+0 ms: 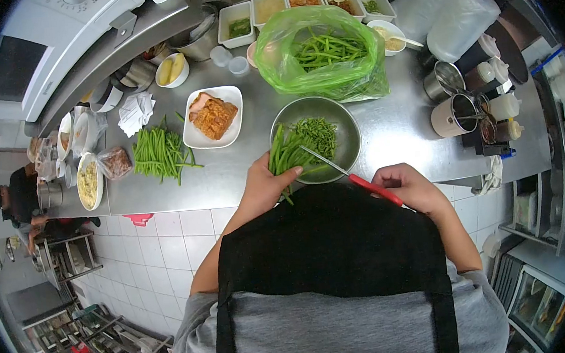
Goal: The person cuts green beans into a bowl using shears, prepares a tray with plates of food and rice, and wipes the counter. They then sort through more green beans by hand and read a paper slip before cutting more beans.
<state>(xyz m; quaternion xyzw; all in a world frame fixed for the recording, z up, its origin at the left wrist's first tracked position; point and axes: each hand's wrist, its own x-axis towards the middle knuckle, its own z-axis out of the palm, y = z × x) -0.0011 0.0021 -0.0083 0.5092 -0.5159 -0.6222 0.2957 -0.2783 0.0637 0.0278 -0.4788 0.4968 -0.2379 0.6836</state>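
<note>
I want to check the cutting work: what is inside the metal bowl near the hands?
The metal bowl holds short cut green bean pieces. The left hand holds a bunch of long beans over its rim. The beans cover part of the bowl's bottom.

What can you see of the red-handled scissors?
The scissors have red handles, plastic by the look, and slim, pale metal blades. The right hand grips the handles. The blades point up-left over the near rim of the steel bowl, slightly parted, their tips at the bunch of green beans that the left hand holds.
</note>
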